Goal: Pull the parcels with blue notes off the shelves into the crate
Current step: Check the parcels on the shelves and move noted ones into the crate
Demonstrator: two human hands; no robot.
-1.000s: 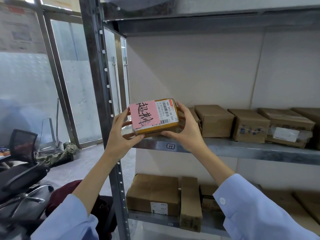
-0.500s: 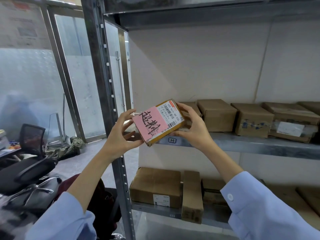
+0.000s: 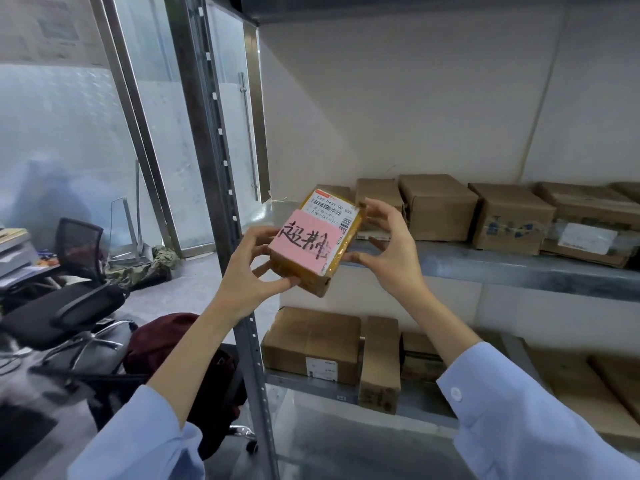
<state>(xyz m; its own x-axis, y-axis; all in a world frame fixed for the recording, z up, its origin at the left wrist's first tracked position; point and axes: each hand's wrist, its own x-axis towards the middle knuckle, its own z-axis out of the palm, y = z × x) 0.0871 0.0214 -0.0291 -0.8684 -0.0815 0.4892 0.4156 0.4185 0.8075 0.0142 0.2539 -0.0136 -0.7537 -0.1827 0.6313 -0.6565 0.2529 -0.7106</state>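
Sleeves [image 3: 145, 441] of pale blue cloth low at both corners, forearms bare past the cuffs. Left hand [image 3: 249, 268] at the near left end of the parcel [image 3: 311, 282], fingers [image 3: 263, 271] curled round the lower edge. Right hand [image 3: 391, 251] on the far right side, fingers spread and bent, index tip at the top corner, thumb against the lower edge, both clamped on that same parcel.

Parcel up in the air, tilted, held between the two hands just right of the post [image 3: 211, 161] and in front of the shelf [image 3: 519, 275] lip. Small flat carton, wrapped in glossy yellowish tape, corners slightly crushed. Pink note [image 3: 304, 242] with black handwriting across the top face; white barcoded label [image 3: 334, 211] beyond it.

Post of grey perforated steel, square-edged, leaning across the left hand's wrist. Shelf of dull galvanised metal, front edge bare near the parcel, open air above up to the next deck. Row of plain brown boxes [image 3: 438, 206] farther along, close together toward the back.

Lower shelf [image 3: 311, 384] with more cartons, one flat, one on its narrow edge.

Left of the post, open floor, a black mesh chair [image 3: 69, 292] and a maroon bag [image 3: 162, 337]. Frosted glass door [image 3: 180, 133] and smooth white wall [image 3: 415, 98] behind.
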